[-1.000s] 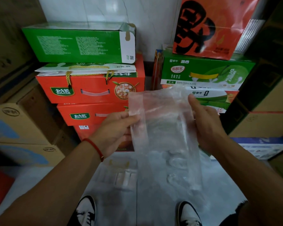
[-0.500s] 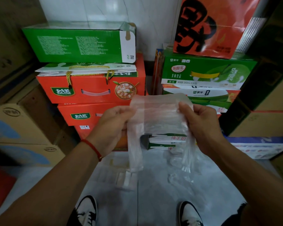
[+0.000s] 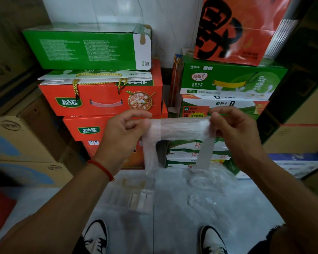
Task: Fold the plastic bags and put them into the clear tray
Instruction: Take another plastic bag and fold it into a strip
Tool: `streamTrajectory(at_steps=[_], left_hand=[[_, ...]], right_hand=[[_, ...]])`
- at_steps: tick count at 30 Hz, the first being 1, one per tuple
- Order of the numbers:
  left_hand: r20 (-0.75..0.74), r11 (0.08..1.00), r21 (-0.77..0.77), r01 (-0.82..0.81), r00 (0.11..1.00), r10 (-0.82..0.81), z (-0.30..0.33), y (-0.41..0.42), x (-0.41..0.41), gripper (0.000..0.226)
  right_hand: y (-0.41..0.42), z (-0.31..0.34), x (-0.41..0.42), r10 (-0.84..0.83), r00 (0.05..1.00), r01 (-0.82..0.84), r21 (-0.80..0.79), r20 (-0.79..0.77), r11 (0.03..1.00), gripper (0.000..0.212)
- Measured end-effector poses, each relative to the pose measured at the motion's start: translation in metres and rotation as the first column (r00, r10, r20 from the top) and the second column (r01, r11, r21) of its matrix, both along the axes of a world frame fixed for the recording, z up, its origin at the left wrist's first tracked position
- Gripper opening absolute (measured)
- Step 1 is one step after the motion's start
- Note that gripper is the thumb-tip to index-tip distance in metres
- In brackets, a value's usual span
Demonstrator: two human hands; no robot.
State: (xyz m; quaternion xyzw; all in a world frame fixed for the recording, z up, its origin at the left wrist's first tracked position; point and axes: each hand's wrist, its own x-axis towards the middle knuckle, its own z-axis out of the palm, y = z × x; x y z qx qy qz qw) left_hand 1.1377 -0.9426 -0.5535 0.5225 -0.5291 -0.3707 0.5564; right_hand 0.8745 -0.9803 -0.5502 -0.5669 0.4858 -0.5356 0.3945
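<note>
Stacked cartons (image 3: 101, 99) behind two-handed bag (image 3: 178, 129) pinch.

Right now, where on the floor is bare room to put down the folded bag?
Bare floor lies between the two shoes, left and right. Ahead it is crowded: the clear tray lies left of the middle and loose plastic bags lie to the right, with stacked cartons behind them.

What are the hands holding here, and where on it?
A plastic bag, folded into a band: left hand pinches its left end, right hand its right end.
</note>
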Motion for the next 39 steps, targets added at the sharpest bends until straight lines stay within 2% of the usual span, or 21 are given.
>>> streamTrajectory(at_steps=[3,5,8,12,16,19,22,26,29,33,35,39], left_hand=[[0.028,1.0,0.001,0.024,0.999,-0.024,-0.001,0.0,0.004,0.021],[0.117,1.0,-0.013,0.023,0.993,-0.021,-0.003,-0.001,0.007,0.027],[0.246,0.998,-0.051,-0.022,0.969,0.034,-0.004,-0.002,0.005,0.027],[0.323,0.992,-0.097,-0.083,0.94,0.11,-0.003,-0.001,0.0,0.027],[0.379,0.993,-0.076,-0.089,0.919,0.112,-0.005,-0.002,0.001,0.018],[0.466,0.997,-0.014,-0.075,0.882,0.073,-0.007,-0.004,0.007,0.013],[0.42,0.993,0.111,0.043,0.904,-0.085,-0.004,-0.007,0.014,0.018],[0.296,0.938,0.281,0.204,0.911,-0.287,0.006,-0.007,0.02,0.016],[0.276,0.872,0.341,0.351,0.849,-0.45,0.014,-0.004,0.021,0.025],[0.367,0.806,0.41,0.427,0.731,-0.575,0.011,-0.002,0.012,0.031],[0.384,0.812,0.385,0.439,0.724,-0.573,0.003,-0.003,0.008,0.026],[0.308,0.877,0.34,0.34,0.841,-0.445,0.004,-0.004,0.008,0.019]], right_hand=[[0.0,0.002,-0.006,0.072,0.995,-0.071,0.012,-0.065,0.997,0.015],[0.001,0.0,-0.01,0.106,0.978,-0.106,0.009,-0.178,0.994,0.022],[0.002,0.0,-0.011,0.095,0.957,-0.103,-0.016,-0.274,0.995,0.022],[-0.001,-0.002,-0.01,0.046,0.93,-0.075,-0.067,-0.363,0.995,0.016],[-0.003,-0.003,-0.011,0.056,0.909,-0.096,-0.078,-0.413,0.992,0.02],[-0.004,-0.003,-0.014,0.14,0.878,-0.174,-0.033,-0.459,0.984,0.014],[-0.002,-0.003,-0.013,0.24,0.89,-0.247,0.034,-0.388,0.968,0.008],[0.003,0.002,-0.011,0.331,0.898,-0.322,0.081,-0.29,0.943,0.017],[0.005,0.005,-0.009,0.406,0.876,-0.384,0.133,-0.26,0.914,0.021],[0.006,0.003,-0.003,0.47,0.855,-0.43,0.205,-0.221,0.879,0.024],[0.007,0.003,0.001,0.471,0.862,-0.419,0.26,-0.189,0.87,0.024],[0.006,0.0,-0.003,0.516,0.851,-0.436,0.421,-0.093,0.795,0.033]])
